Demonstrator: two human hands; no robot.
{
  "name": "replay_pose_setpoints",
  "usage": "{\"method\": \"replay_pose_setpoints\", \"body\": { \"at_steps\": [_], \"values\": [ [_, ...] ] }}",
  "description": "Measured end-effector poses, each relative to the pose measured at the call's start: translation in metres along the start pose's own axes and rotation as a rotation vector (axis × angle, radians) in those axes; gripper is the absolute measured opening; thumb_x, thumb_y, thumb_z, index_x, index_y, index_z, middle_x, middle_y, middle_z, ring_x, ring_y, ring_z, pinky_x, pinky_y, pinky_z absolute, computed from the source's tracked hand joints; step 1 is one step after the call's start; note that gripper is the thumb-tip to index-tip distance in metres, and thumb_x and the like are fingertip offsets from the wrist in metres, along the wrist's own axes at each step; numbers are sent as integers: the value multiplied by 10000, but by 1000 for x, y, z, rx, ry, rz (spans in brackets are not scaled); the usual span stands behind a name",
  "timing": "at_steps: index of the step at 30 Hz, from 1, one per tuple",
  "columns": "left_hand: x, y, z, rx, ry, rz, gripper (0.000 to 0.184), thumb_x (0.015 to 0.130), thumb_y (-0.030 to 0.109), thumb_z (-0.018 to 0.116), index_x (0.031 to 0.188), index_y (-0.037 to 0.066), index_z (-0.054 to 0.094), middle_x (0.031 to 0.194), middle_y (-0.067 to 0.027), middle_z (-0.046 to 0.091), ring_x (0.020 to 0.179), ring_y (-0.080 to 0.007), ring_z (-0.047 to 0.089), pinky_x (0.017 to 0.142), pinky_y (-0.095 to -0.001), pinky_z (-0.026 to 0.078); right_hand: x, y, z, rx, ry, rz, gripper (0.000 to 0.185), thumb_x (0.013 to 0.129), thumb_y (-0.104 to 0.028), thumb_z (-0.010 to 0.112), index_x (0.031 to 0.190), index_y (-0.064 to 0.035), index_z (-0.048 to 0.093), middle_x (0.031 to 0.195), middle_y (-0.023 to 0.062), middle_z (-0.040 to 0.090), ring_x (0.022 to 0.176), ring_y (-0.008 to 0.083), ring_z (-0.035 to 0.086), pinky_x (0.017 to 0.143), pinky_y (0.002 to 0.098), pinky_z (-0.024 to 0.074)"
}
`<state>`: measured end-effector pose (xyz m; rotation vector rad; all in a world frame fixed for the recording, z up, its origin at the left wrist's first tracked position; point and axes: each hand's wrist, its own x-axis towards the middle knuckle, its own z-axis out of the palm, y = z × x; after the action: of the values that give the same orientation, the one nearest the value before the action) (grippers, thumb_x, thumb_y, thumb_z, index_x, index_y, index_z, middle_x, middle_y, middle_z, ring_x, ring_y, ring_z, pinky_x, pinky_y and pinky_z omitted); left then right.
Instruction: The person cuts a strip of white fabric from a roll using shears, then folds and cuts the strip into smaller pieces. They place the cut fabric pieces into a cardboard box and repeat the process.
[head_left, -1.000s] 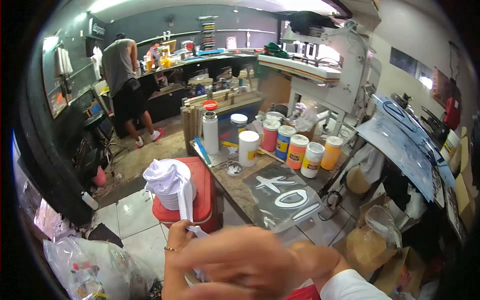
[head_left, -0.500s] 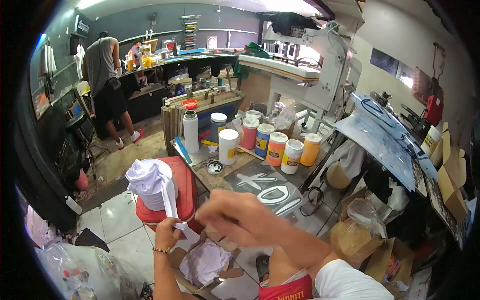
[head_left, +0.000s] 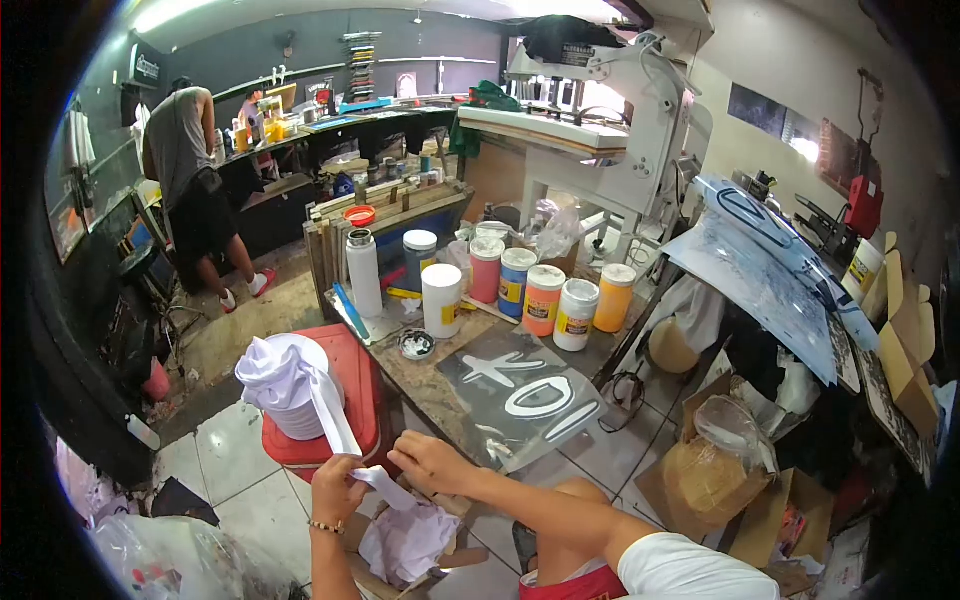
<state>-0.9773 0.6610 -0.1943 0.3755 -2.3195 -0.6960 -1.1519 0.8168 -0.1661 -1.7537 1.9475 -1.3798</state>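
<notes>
A long white fabric strip [head_left: 338, 424] hangs from a loose white cloth bundle [head_left: 278, 375] that sits in a white bucket [head_left: 296, 422]. The bucket stands on a red cooler [head_left: 362, 362]. My left hand [head_left: 338, 492] is closed around the strip, whose lower end sticks out past the fingers to the right. Just right of it, my right hand [head_left: 432, 463] is closed with curled fingers; whether anything is pinched in it is hidden. Below both hands, more white cloth [head_left: 405, 540] lies in an opened cardboard box.
A worktable [head_left: 395, 365] holds several paint jars [head_left: 542, 300], a white tub [head_left: 441, 302] and a clear sheet with white lettering [head_left: 520, 395]. Filled plastic bags [head_left: 190, 555] lie at lower left. Another person [head_left: 185, 150] stands at the far counter.
My right hand has come down and left from its blurred raised position to beside my left hand. The left hand keeps hold of the strip. The view has shifted slightly.
</notes>
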Motion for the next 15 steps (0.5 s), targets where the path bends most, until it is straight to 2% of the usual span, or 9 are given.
{"method": "replay_pose_setpoints", "body": {
  "at_steps": [2,3,5,6,8,11,15],
  "values": [
    [0,3,3,-40,-27,-41,194,670,16,724,858,36,682,888,-114,690,725,-287,684,617,-347,558,-1,-1,-5,34,-126,-69,305,971,-302,566,1000,0,601,1032,201,581,984,364,578,844,423,475],
    [0,5,3,-42,-30,-42,194,670,16,724,858,36,682,888,-114,690,725,-287,684,617,-347,558,-4,1,-4,35,-125,-65,305,971,-302,566,1000,0,601,1032,201,581,984,364,578,844,423,475],
    [1,9,4,4,-7,42,184,671,7,714,849,36,678,914,-112,695,704,-272,684,600,-345,557,-10,4,0,55,-138,-94,431,939,-342,612,1175,17,574,1202,215,554,1133,379,539,960,439,443],
    [1,10,4,3,-6,43,184,671,7,714,849,36,678,914,-112,695,704,-272,684,600,-345,557,-13,6,4,54,-139,-94,431,939,-342,612,1175,17,574,1202,215,554,1133,379,539,960,439,443],
    [2,12,5,-7,11,33,185,672,-6,698,850,34,672,937,-106,700,683,-251,686,595,-338,558,-16,12,10,36,-167,-112,587,912,-363,646,1322,26,489,1303,226,529,1221,389,506,1041,439,405],
    [3,18,4,-38,8,14,192,669,-18,681,854,30,672,959,-99,704,669,-232,687,592,-323,556,-17,7,12,75,-217,-86,660,892,-362,669,1379,22,443,1369,223,501,1267,379,486,1066,434,387],
    [3,21,5,-56,8,20,204,667,-30,669,863,26,673,980,-99,707,675,-228,689,595,-312,556,-19,7,20,81,-241,-77,648,891,-340,670,1384,7,433,1374,216,507,1259,369,503,1047,439,406]
  ]
}}
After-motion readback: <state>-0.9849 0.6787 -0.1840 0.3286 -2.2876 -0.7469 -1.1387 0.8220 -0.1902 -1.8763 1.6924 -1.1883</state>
